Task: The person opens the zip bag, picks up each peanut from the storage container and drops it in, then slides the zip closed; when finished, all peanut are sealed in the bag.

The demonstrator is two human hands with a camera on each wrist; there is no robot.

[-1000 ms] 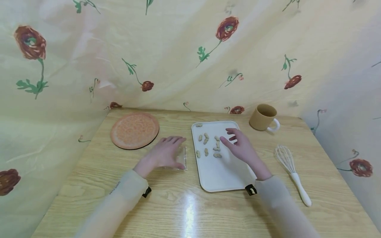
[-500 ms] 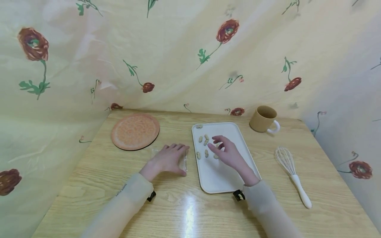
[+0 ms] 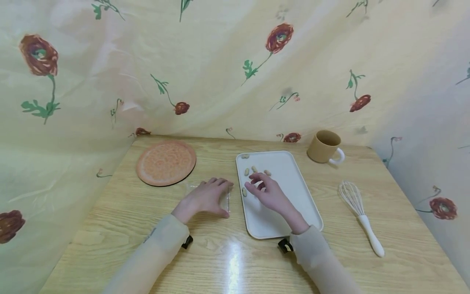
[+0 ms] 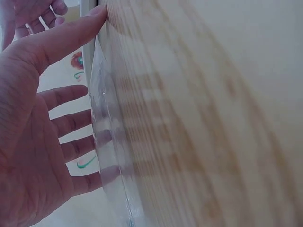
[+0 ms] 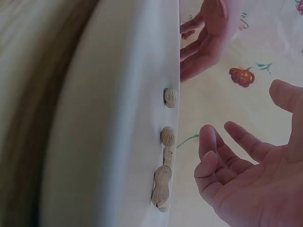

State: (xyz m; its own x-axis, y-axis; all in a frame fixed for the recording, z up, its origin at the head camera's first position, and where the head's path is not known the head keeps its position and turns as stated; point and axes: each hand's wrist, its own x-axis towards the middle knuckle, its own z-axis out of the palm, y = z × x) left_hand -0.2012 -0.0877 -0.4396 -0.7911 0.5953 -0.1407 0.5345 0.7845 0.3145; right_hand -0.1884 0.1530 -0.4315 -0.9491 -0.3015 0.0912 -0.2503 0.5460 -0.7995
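Well, pale, ridged, knobbly peanuts (image 5: 162, 184) sit lower centre in the right-wrist view; right hand (image 3: 271, 197) loosely parted, left hand (image 3: 206, 198) spread over clear plastic (image 4: 111, 153).

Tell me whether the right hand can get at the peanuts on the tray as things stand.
Probably yes: the right hand hovers above the tray, seemingly holding nothing, and no visible object blocks its way to the peanuts.

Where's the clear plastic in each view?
Head: clear plastic just left of the tray, partly hidden by the left hand.
Left wrist: left of centre, running down the picture.
Right wrist: not visible.
Shared landmark: the left hand, near the middle in head, at the left in left wrist, at the top in right wrist.
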